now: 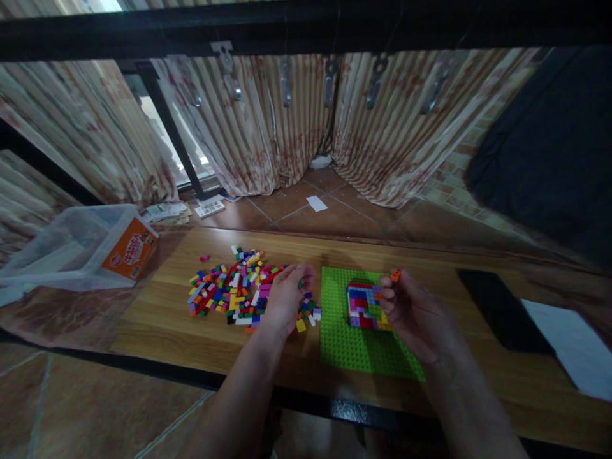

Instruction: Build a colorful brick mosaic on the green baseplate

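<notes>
My right hand point(415, 312) pinches a small orange toy brick point(395, 275) between thumb and fingers, above the right side of a green baseplate point(339, 347). On that plate stands a block of multicoloured bricks point(363, 305), its right end partly hidden by my right hand. At the right edge of a loose brick pile point(236, 290), my left hand point(287, 296) has its fingers curled together. A small green brick point(301, 284) shows between them. The back of my left hand covers part of the pile.
A clear plastic box point(62, 245) with an orange label stands at the left. A black flat object point(504, 309) and a white sheet point(574, 344) lie to the right on the wooden table point(157, 319). Curtains point(296, 127) and a tiled floor are beyond.
</notes>
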Demonstrator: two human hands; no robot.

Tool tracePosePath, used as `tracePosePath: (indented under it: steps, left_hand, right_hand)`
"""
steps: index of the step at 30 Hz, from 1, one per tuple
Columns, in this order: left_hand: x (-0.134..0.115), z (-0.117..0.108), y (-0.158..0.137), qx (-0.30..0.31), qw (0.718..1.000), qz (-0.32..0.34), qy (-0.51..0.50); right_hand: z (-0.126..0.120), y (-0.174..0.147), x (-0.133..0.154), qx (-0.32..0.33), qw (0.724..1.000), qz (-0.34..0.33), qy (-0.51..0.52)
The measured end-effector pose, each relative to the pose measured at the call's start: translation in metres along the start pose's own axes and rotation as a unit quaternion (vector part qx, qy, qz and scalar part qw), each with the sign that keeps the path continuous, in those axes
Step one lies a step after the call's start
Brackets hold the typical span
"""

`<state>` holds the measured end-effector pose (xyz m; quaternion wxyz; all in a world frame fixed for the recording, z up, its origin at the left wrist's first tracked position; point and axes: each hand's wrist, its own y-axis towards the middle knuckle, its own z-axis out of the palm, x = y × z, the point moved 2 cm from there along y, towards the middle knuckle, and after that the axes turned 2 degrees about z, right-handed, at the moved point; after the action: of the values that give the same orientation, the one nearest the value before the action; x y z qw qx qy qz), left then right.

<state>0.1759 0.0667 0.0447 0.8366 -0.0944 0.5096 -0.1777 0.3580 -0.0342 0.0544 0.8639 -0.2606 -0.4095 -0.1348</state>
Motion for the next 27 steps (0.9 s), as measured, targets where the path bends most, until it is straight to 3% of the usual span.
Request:
tracePosePath:
  steps: [6,13,17,19,22,24,27]
  left_hand:
    - [0.002,0.0,0.004,0.013,0.999,-0.017,-0.047]
    - [0.002,0.011,-0.004,0.103,0.979,-0.116,-0.13]
    - [0.007,0.017,-0.009,0.133,0.972,-0.135,-0.141]
    - [0.009,0.02,-0.011,0.145,0.97,-0.138,-0.139]
    - [0.012,0.023,-0.013,0.163,0.967,-0.142,-0.138]
    - [0.014,0.024,-0.014,0.171,0.965,-0.142,-0.14]
    - [0.014,0.025,-0.015,0.177,0.964,-0.134,-0.148]
  right_hand:
    - [-0.002,0.003,0.003,-0.012,1.0,0.0,-0.01]
    - [0.022,-0.004,-0.01,0.065,0.997,0.012,-0.038]
    - [0.038,-0.006,-0.025,0.058,0.987,-0.021,-0.148]
    - [0.044,-0.005,-0.033,0.042,0.959,-0.098,-0.263]
    - [0.05,-0.005,-0.042,0.012,0.885,-0.196,-0.422]
    - [0.051,-0.005,-0.046,-0.002,0.846,-0.216,-0.487]
    - [0.051,-0.005,-0.047,-0.001,0.819,-0.231,-0.525]
